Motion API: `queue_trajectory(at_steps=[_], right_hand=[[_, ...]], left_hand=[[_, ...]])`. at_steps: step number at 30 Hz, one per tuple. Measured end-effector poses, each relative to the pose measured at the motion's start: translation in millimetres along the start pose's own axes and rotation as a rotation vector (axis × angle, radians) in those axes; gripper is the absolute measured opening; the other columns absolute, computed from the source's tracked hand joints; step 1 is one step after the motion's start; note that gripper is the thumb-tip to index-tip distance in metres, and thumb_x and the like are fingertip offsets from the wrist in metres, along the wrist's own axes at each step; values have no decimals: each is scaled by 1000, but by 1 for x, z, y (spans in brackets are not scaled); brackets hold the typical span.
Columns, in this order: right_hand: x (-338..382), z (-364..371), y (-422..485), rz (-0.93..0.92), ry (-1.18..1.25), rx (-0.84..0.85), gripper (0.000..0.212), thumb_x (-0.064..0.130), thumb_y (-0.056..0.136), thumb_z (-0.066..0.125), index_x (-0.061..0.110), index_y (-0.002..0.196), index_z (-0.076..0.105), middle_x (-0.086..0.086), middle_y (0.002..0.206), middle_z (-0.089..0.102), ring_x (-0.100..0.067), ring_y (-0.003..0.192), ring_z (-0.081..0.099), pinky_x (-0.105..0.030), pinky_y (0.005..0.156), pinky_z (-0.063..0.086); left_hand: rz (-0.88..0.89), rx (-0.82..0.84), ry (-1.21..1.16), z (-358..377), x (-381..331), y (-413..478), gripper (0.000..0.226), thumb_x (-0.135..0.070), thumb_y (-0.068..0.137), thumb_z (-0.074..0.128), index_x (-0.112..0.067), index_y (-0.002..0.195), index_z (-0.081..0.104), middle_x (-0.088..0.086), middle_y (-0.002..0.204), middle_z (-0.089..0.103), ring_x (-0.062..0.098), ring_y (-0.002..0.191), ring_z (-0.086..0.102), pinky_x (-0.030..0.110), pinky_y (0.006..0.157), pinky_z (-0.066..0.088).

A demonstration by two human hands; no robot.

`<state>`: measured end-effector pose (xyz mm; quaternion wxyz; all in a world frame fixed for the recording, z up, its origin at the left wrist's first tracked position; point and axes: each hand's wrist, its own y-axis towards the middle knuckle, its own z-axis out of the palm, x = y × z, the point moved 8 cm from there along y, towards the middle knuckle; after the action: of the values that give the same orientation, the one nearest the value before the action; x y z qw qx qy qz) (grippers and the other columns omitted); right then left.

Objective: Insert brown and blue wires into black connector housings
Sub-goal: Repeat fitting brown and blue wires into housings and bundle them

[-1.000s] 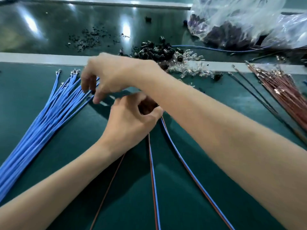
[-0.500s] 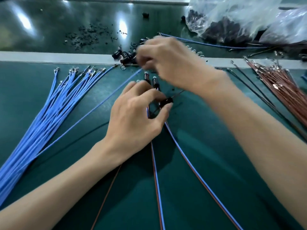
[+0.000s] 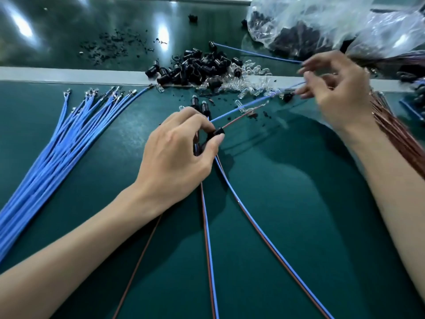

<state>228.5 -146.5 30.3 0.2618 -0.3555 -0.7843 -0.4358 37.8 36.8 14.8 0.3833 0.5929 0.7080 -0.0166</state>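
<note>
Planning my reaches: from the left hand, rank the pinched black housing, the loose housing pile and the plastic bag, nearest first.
1. The black housing, pinched in the left hand.
2. The housing pile, ahead on the pale strip.
3. The plastic bag, far back right.

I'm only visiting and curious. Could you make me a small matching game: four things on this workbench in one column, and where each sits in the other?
1. blue wire bundle
2. brown wire bundle
3. pile of black housings
4. clear plastic bag

A. far right, behind the pale strip
B. right edge of the green mat
C. left side of the green mat
D. middle, across the pale strip

Pairs: 1-C, 2-B, 3-D, 4-A
</note>
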Motion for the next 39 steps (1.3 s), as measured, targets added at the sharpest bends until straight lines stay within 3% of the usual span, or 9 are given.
queue_trajectory(at_steps=[5, 10, 15, 18, 20, 25, 30, 32, 39], right_hand=[[56, 72, -17, -115, 87, 326, 12, 20, 90, 62, 18, 102, 65, 0, 90, 65, -17, 70, 68, -25, 65, 55], [71, 97, -26, -152, -1, 493, 13, 24, 84, 70, 17, 94, 72, 3, 90, 57, -4, 79, 55, -16, 75, 45], [70, 80, -14, -141, -78, 375, 7, 14, 80, 74, 9, 84, 71, 1, 88, 57, -9, 80, 54, -30, 78, 49], [69, 68, -8, -100, -47, 316, 6, 10, 84, 69, 4, 86, 68, 7, 78, 60, 5, 61, 54, -8, 59, 40], [73, 75, -12, -79, 9, 369, 4, 12, 86, 68, 8, 89, 68, 14, 73, 60, 3, 54, 55, -5, 55, 37], [98, 107, -32, -248, -35, 531, 10, 15, 83, 71, 11, 92, 74, -1, 82, 61, -4, 72, 53, -13, 73, 41], [86, 87, -22, -218, -6, 405, 7, 10, 86, 67, 7, 90, 72, -1, 84, 62, -8, 76, 56, -19, 76, 43], [79, 78, -23, -187, 48, 346, 6, 8, 86, 66, 5, 87, 70, 0, 83, 63, -9, 77, 57, -19, 74, 43], [74, 79, -48, -278, 27, 342, 6, 2, 85, 64, 1, 80, 68, -6, 77, 65, -19, 72, 60, -22, 74, 45]], left_hand=[[-8, 4, -68, -1, 2, 0, 19, -29, 85, 64, -11, 90, 68, -5, 99, 62, 14, 76, 54, 25, 68, 41], [-13, 8, -72, 0, 6, 1, 13, -24, 84, 70, -11, 89, 69, -7, 100, 63, 13, 78, 55, 29, 69, 45], [-53, -14, -89, 0, 11, 1, 11, -19, 82, 73, -9, 87, 71, -3, 97, 65, 15, 76, 57, 34, 70, 50], [-65, -25, -128, -1, 12, 2, 10, -17, 82, 73, -8, 86, 72, -5, 92, 64, -2, 63, 51, 19, 65, 42], [-61, -19, -141, -1, 12, 2, 9, -16, 82, 74, -8, 85, 72, -5, 92, 64, -8, 58, 48, 9, 61, 34], [-66, 3, -151, 1, 12, 1, 11, -19, 82, 74, -10, 87, 72, -7, 92, 64, -6, 60, 49, 11, 61, 35], [-155, -6, -269, 0, 20, 2, 8, -18, 81, 74, -15, 89, 72, -10, 95, 66, -2, 70, 58, 16, 62, 43], [-198, -15, -307, -1, 24, 2, 8, -21, 81, 74, -20, 89, 71, -14, 88, 66, -5, 66, 57, 10, 59, 42], [-222, -2, -307, 1, 26, 1, 11, -20, 79, 76, -26, 87, 71, -19, 78, 67, -4, 72, 59, 9, 68, 45]])
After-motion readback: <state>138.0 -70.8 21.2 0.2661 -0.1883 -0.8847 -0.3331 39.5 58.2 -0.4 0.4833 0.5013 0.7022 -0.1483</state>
